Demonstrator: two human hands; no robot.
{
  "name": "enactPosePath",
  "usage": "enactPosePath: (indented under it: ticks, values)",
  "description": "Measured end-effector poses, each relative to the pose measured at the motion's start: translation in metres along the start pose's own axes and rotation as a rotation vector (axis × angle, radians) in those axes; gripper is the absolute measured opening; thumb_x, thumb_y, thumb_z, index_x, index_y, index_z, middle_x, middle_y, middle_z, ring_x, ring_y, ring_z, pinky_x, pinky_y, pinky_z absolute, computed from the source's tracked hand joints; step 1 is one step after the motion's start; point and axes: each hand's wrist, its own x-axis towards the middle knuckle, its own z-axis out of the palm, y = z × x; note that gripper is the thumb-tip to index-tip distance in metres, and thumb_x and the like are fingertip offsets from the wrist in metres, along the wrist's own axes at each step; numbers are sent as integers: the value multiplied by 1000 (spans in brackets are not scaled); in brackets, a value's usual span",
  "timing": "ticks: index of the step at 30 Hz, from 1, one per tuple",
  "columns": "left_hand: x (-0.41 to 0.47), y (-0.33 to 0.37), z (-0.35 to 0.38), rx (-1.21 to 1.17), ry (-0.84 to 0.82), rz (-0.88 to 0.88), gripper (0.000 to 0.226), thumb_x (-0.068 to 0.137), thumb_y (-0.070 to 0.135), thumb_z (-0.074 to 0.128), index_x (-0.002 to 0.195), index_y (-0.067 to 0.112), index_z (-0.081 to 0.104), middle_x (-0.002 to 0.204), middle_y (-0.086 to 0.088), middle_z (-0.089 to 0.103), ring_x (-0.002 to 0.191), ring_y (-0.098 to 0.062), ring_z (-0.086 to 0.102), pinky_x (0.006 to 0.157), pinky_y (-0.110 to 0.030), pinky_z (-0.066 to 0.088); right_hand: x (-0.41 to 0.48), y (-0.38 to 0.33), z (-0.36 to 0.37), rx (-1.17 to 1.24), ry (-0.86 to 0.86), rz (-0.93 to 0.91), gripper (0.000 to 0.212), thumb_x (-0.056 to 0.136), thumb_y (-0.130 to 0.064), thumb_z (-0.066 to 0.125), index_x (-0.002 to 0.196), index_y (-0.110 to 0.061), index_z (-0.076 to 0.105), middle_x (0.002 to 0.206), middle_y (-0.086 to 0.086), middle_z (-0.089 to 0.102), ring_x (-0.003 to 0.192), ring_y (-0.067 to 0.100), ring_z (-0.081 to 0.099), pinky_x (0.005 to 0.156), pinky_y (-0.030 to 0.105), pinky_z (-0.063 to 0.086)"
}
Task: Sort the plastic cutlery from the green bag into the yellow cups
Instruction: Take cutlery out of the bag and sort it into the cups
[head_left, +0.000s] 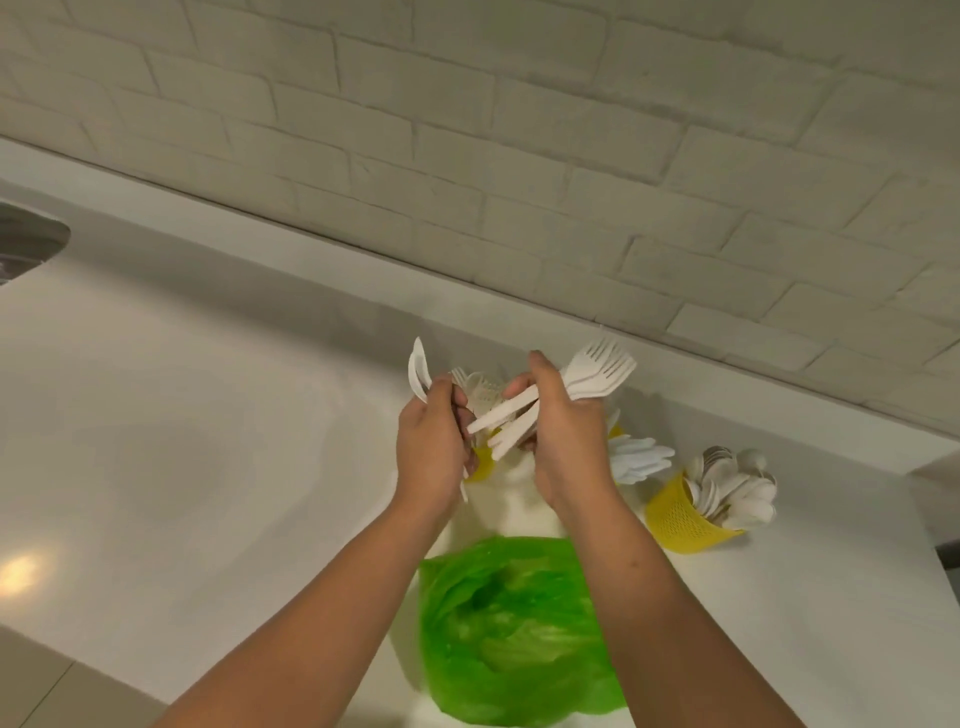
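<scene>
My right hand (563, 441) grips a bundle of white plastic forks (597, 374), tines up and to the right, handles sticking out toward my left hand. A white plastic spoon (418, 371) stands upright in the grip of my left hand (431, 447). Below my forearms the green bag (511, 631) lies crumpled on the white counter (182, 441). Behind my hands a yellow cup (480, 467) holding forks is mostly hidden. Another cup (615, 432), behind my right hand, shows white knives (641, 460) fanning out. At the right a yellow perforated cup (680, 522) is full of spoons (737, 488).
A white brick wall (519, 156) runs along the back of the counter. A steel sink (26, 239) edge shows at the far left. The counter's front edge (78, 660) crosses the lower left, and its right end drops off near the spoon cup.
</scene>
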Motion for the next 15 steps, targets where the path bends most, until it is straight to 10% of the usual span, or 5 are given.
enactPosePath:
  ticks: [15]
  values:
    - [34, 1, -34, 446, -6, 127, 25, 100, 34, 58, 88, 12, 61, 56, 2, 52, 39, -18, 47, 41, -26, 41, 40, 45, 18, -561, 156, -492, 42, 82, -49, 79, 64, -17, 59, 60, 1, 64, 57, 18, 63, 60, 34, 54]
